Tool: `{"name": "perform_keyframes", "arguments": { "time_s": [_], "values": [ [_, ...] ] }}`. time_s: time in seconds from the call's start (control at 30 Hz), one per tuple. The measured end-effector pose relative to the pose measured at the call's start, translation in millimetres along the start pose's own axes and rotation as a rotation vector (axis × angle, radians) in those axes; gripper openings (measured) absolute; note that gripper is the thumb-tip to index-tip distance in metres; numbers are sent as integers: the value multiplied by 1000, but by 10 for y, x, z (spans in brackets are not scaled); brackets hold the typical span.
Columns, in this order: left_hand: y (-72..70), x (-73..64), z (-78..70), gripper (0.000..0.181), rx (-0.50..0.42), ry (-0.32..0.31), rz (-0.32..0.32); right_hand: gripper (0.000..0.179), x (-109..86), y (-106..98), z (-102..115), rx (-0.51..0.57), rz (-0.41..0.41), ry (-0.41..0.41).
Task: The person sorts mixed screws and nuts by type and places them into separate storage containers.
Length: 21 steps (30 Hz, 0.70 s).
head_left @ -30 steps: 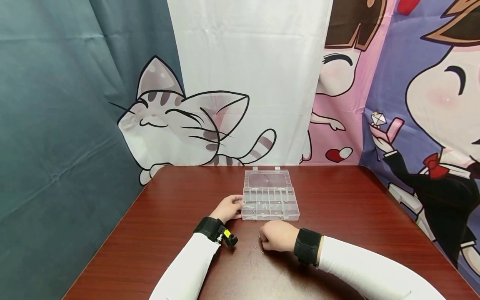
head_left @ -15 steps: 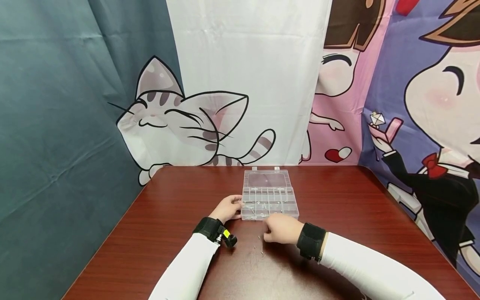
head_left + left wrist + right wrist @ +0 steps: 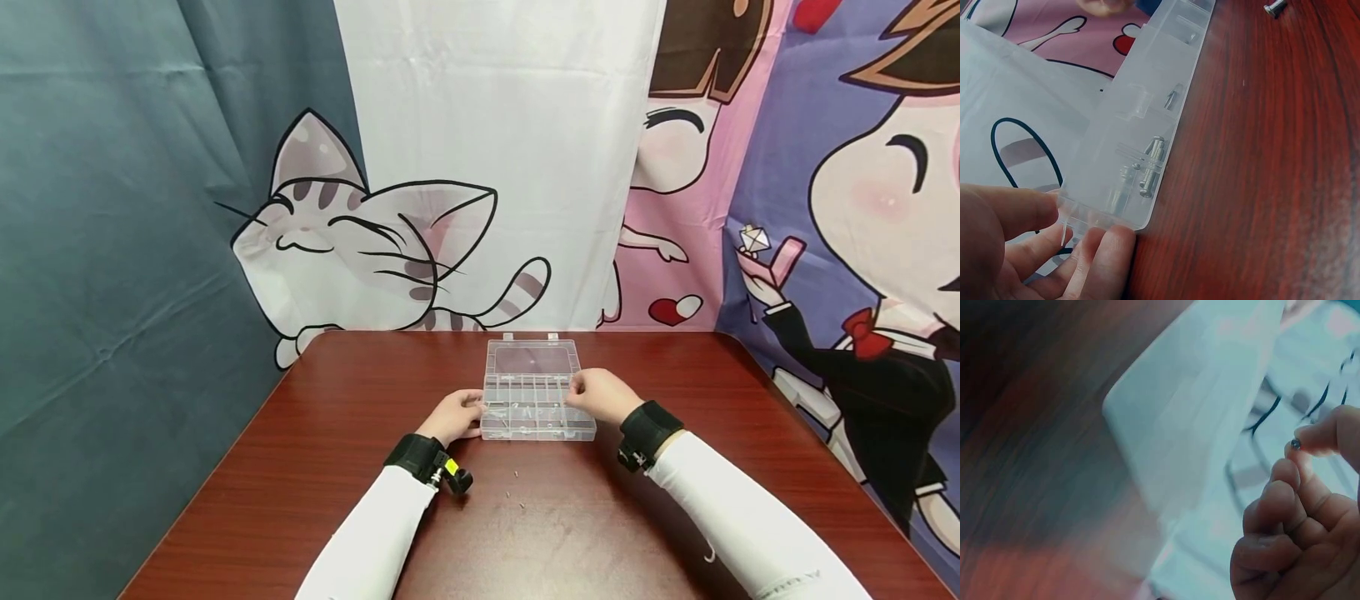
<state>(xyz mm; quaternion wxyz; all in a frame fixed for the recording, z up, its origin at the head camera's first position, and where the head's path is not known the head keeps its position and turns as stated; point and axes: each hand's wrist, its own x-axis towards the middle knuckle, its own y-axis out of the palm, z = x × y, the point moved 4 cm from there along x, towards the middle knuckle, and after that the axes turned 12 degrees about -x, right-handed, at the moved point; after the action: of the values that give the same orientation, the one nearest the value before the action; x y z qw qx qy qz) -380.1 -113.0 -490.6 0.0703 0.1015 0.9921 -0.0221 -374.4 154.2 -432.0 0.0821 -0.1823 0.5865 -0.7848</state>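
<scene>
A clear plastic compartment box (image 3: 538, 434) stands on the table with its lid (image 3: 532, 360) folded back. My left hand (image 3: 454, 417) holds the box's left end, thumb and fingers about the corner in the left wrist view. Several metal screws (image 3: 1152, 165) show through the box wall there. Over the right side of the compartments is my right hand (image 3: 603, 395). Between its thumb and index finger it pinches a small metal screw (image 3: 1295, 444), of which only the round end shows.
Loose screws (image 3: 516, 474) lie on the red-brown table (image 3: 360, 392) in front of the box. A cloth backdrop with a cartoon cat (image 3: 337, 258) hangs behind the table's far edge.
My right hand has risen from the table in front of the box and moved forward and right, over the compartments. The left hand keeps its place at the box.
</scene>
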Motion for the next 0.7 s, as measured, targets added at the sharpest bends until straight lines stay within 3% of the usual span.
{"name": "perform_keyframes", "arguments": {
  "time_s": [0.13, 0.27, 0.7],
  "values": [
    [-13, 1, 18, 44, -5, -7, 9, 21, 8, 53, -200, -2, 23, 106],
    [-18, -5, 43, 45, -10, -23, 19, 19, -6, 124, -287, -19, 63, 147],
    [-20, -6, 15, 45, -11, -13, 10, 18, 34, 126, -285, -102, 45, 108]
  ]
}}
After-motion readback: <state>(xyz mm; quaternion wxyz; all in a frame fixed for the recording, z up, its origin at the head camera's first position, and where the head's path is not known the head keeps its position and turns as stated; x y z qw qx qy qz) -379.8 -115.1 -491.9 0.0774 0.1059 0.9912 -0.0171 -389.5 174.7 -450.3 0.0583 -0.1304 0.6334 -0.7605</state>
